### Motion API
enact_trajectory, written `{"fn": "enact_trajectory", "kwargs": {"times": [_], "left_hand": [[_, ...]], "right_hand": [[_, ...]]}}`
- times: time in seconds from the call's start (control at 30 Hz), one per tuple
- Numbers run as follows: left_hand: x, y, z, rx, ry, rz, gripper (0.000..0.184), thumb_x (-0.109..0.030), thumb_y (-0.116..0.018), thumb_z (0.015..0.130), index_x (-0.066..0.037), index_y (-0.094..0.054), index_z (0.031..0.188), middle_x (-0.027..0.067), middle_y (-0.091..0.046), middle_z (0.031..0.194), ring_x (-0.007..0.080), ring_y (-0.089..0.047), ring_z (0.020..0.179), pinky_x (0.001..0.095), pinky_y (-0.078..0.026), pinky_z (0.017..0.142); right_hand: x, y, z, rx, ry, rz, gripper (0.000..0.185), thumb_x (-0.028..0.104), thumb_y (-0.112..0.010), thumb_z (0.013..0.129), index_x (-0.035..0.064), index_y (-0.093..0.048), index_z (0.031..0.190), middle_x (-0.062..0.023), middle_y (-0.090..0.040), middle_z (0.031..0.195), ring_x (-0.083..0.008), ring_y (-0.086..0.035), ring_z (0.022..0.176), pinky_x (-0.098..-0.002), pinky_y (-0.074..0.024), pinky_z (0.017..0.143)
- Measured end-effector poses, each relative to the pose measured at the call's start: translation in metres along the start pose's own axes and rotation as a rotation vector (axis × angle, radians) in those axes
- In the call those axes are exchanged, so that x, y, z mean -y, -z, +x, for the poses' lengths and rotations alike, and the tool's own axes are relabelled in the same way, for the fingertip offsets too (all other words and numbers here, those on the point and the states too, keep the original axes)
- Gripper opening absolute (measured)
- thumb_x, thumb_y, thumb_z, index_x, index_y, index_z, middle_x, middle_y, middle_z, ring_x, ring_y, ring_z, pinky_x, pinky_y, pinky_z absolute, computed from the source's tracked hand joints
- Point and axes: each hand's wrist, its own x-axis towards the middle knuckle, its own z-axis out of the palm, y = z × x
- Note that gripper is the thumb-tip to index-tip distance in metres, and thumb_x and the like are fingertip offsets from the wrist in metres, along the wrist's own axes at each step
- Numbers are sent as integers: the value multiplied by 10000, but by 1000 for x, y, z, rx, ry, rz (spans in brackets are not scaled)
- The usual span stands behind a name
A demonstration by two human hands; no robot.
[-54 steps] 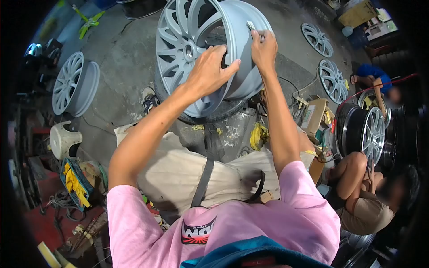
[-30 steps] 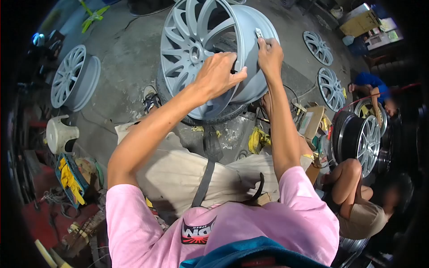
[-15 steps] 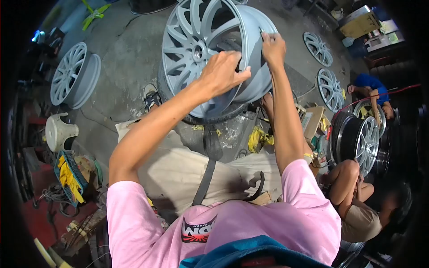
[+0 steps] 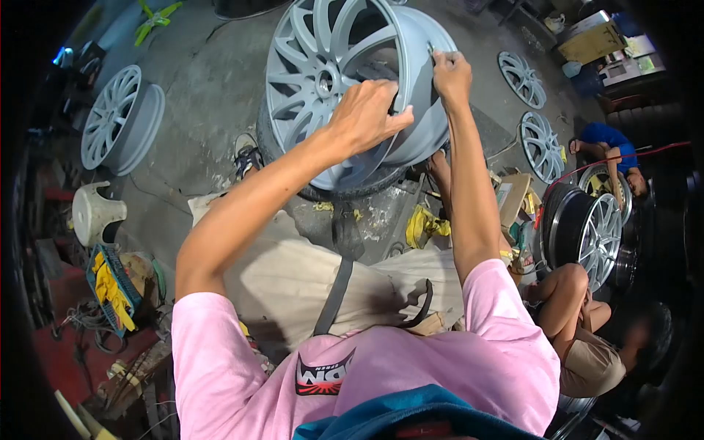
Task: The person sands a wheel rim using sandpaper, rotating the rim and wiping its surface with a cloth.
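A light grey alloy wheel rim (image 4: 314,73) stands on edge at the top centre, its spoked face turned left. A black tyre (image 4: 268,139) lies flat beneath it. My left hand (image 4: 369,114) is closed over the lip between the spoked face and the barrel, fingertips hidden inside, thumb pointing right. On the far side of the barrel, my right hand (image 4: 452,75) is closed in a pinch against the grey surface. Something small and dark shows at its fingertips, too little to name.
Another grey rim (image 4: 111,121) stands at left near a white stool (image 4: 95,213). A blue basket (image 4: 123,290) holds yellow cloth. Two rims (image 4: 541,147) lie at right. Two people crouch at right by wheels (image 4: 600,242). Yellow plastic (image 4: 425,226) and a cardboard box (image 4: 513,198) lie near my feet.
My right hand has shifted very slightly right along the barrel. My left hand keeps its hold on the lip, and the rim looks almost unmoved.
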Motion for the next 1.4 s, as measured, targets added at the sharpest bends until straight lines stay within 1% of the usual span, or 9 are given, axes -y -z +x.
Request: {"fn": "enact_trajectory", "kwargs": {"times": [0.37,0.53,0.57,0.77,0.87,1.0,1.1,1.23,1.4], "left_hand": [[2,8,0,48,32,12,448,-312,-733,882,91,-577,766,297,-605,745,498,-600,690,505,-495,632],[6,5,-3,20,-1,8,433,-317,-748,885,80,-595,806,272,-621,739,475,-611,671,494,-502,633],[6,5,-4,7,10,2,428,-319,-748,888,78,-603,818,264,-628,748,454,-620,668,486,-508,642],[-5,15,-2,106,71,25,411,-331,-759,905,58,-637,857,204,-667,809,334,-636,683,423,-519,656],[-14,28,4,-154,-124,131,289,-225,-845,865,-13,-656,813,86,-662,743,206,-631,648,331,-503,600],[-53,31,4,22,165,-262,262,-191,-837,898,-2,-662,846,25,-659,730,51,-602,654,229,-480,559],[-71,18,-5,136,213,-307,312,-199,-829,913,17,-713,1106,1,-692,769,54,-622,680,208,-509,609],[-73,21,-3,236,318,-458,308,-220,-815,931,20,-730,1103,5,-697,773,56,-632,693,215,-520,622],[-68,41,2,570,439,-425,268,-233,-777,963,22,-756,881,20,-667,676,63,-629,625,235,-519,563]], "right_hand": [[-4,-5,12,24,39,-21,320,267,-698,965,-48,-727,1015,-247,-745,887,-362,-730,851,-422,-540,810],[-11,29,-57,128,-227,452,347,321,-666,1020,-26,-675,1007,-51,-593,689,-152,-567,609,-322,-465,592],[-14,38,-69,193,-372,705,333,322,-636,1049,-8,-644,1007,-15,-539,659,-115,-514,566,-287,-423,538],[-40,73,-114,146,-565,884,286,334,-581,1090,55,-565,1029,9,-498,694,-55,-442,514,-220,-333,441],[-33,81,-128,201,-551,903,255,318,-568,1096,64,-565,1072,26,-494,735,-30,-412,510,-203,-302,430],[-12,87,-139,331,-477,1001,249,293,-576,1094,57,-553,1170,44,-500,772,-31,-447,576,-203,-355,499],[14,103,-145,386,-454,993,261,279,-603,1083,46,-573,1196,35,-544,802,-38,-503,645,-196,-400,556],[19,117,-152,452,-299,968,196,237,-656,1054,44,-640,1087,16,-624,875,-32,-552,692,-188,-449,609],[24,126,-156,573,-259,859,172,195,-693,1029,24,-675,1039,0,-657,863,-40,-572,702,-203,-470,620]]}}
